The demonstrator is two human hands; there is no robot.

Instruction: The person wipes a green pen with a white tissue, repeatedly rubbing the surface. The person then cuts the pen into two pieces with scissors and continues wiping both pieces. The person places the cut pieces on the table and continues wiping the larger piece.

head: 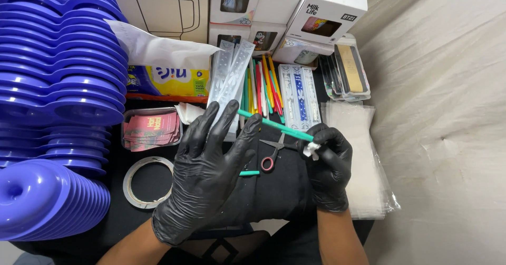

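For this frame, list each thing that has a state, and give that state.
Left hand: gloved, fingers spread, steadying the stick's end.
Right hand: gloved, closed on a green stick and white wad.
Green stick: held tilted above the table.
Scissors: lying flat, slightly open.
Tape roll: lying flat.
Clear bags: stacked flat.

Crowded surface leaves little open room around two gloved hands.

Stacked purple trays (63, 70) wall off the left side, white boxes (274, 7) and upright straws (266, 86) close the back, and a pile of clear bags (358, 154) fills the right. Between them, scissors (274, 151), a tape ring (139, 183) and a tub of pink slips (150, 130) take up the dark cloth; the bare stretch lies near the front edge, below the left hand (205, 175) and right hand (329, 167).
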